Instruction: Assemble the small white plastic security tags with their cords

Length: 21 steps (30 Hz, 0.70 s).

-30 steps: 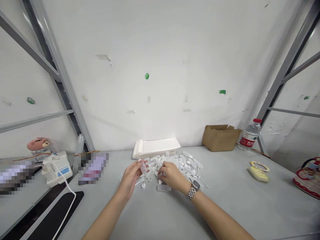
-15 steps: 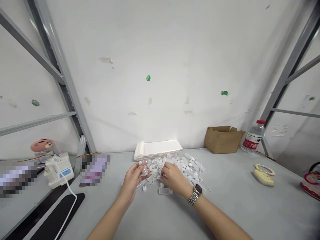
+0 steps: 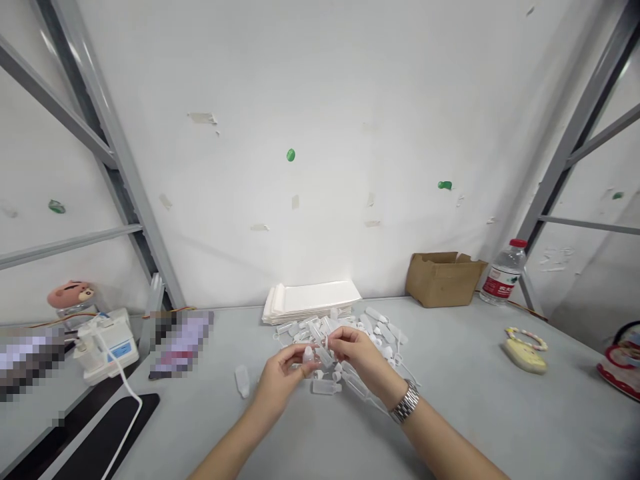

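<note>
My left hand (image 3: 286, 375) is closed around a small clear plastic bottle (image 3: 309, 356), held tip up between thumb and fingers. Close beside it, my right hand (image 3: 354, 349) pinches a small white plastic piece (image 3: 327, 343); its exact kind is too small to tell. Below and behind both hands spreads a pile of small translucent bottles and white caps (image 3: 373, 327). One bottle (image 3: 326, 387) lies on its side at the pile's near edge. Another bottle (image 3: 242, 381) lies apart, left of my left wrist.
A stack of white sheets or envelopes (image 3: 320, 293) lies against the wall behind the pile. To the right stand a cardboard box (image 3: 443, 283) and a water bottle (image 3: 503, 277). A yellow case (image 3: 524, 357) lies nearer. At left are a phone (image 3: 183, 343) and a power strip (image 3: 107, 347).
My left hand has moved right and slightly nearer with the bottle. My right hand has lifted from the pile with a small white piece. The bottle at left has come into view.
</note>
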Each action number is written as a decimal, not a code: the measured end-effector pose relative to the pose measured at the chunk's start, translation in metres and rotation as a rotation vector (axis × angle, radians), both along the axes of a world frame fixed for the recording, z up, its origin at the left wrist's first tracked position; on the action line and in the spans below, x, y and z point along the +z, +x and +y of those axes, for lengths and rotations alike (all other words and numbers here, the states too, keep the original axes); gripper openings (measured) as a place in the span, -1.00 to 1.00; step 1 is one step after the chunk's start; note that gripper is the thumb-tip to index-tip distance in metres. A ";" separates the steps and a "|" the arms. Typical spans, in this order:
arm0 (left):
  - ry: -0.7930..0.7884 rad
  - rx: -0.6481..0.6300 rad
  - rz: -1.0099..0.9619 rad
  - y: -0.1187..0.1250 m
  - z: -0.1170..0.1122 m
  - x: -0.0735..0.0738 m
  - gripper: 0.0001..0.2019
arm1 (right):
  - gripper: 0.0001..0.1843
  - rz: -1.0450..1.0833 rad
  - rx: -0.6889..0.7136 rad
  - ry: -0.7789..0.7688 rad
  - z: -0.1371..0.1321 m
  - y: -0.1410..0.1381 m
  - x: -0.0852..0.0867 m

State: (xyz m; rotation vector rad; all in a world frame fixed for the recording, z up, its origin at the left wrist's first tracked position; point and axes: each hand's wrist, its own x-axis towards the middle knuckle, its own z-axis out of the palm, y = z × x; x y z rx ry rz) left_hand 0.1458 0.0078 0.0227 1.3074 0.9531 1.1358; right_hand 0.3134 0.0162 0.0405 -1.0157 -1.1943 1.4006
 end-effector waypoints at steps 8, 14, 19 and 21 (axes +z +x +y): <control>0.053 0.094 0.138 0.005 -0.008 -0.005 -0.73 | -0.89 -0.052 -0.016 0.005 -0.011 -0.008 0.009; 0.077 0.264 0.211 0.005 -0.012 -0.002 -0.74 | -0.92 -0.169 -0.048 0.057 -0.011 -0.011 0.005; 0.156 0.273 0.275 0.006 -0.013 -0.002 -0.82 | -0.93 -0.212 -0.060 0.074 -0.010 -0.014 0.003; 0.185 0.262 0.297 0.006 -0.013 -0.004 -0.84 | -0.95 -0.200 -0.075 0.073 -0.010 -0.015 0.002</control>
